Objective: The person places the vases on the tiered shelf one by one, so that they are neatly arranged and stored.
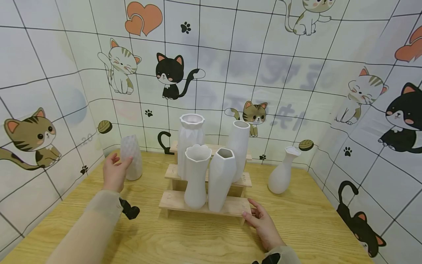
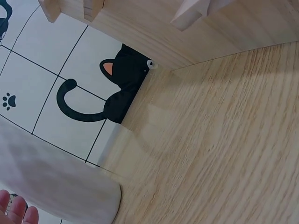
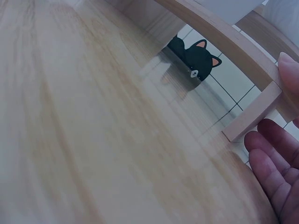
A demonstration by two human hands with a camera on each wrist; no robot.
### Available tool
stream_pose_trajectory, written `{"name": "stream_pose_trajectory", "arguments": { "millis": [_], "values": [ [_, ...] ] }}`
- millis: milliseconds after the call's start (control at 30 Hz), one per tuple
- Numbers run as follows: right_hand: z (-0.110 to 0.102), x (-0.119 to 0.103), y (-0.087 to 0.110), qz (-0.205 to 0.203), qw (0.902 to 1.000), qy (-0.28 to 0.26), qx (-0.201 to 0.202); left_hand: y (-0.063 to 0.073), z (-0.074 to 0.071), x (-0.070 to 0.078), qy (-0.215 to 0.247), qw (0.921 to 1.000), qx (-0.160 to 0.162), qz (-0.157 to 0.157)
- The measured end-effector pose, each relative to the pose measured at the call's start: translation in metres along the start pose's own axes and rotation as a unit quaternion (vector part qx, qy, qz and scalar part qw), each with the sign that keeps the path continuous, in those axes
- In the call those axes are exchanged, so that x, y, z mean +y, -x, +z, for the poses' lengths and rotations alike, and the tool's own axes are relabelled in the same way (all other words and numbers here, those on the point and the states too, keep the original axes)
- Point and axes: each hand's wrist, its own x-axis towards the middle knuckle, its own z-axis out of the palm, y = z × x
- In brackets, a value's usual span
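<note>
At the left, my left hand (image 1: 114,172) is beside a white textured vase (image 1: 134,165), its thumb overlapping the vase's front and its other fingers at the left side. In the left wrist view, fingertips (image 2: 17,210) show by the vase (image 2: 60,177); contact is unclear. My right hand (image 1: 262,223) holds the right end of the lowest step of a wooden tiered stand (image 1: 230,207), thumb at the front edge. On this step stand a scalloped-rim vase (image 1: 196,176) and a faceted vase (image 1: 221,179). Behind them are a ribbed vase (image 1: 191,135) and a cylindrical vase (image 1: 240,150).
A narrow-necked white vase (image 1: 281,176) with a flared rim stands right of the stand. The wood-grain table (image 1: 197,238) meets walls (image 1: 224,66) covered with cat prints at the back and both sides.
</note>
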Motion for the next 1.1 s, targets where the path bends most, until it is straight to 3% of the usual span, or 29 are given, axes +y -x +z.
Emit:
{"name": "stream_pose_trajectory", "arguments": {
  "millis": [333,700,833,1100],
  "values": [
    [0.000,0.001,-0.001,-0.002,1.0000,-0.004,0.004,-0.002,0.009,0.003,-0.009,0.9999,0.009,-0.008],
    [0.001,0.000,0.000,-0.003,1.0000,-0.009,0.002,-0.017,0.011,-0.004,-0.044,0.9991,0.000,0.000],
    [0.000,0.000,0.001,-0.005,1.0000,-0.008,0.002,-0.021,0.012,-0.005,-0.053,0.9985,-0.006,-0.011],
    [0.000,0.000,0.001,-0.005,0.9999,-0.010,0.004,-0.019,0.015,-0.004,-0.043,0.9989,-0.015,-0.011]
  ]
}}
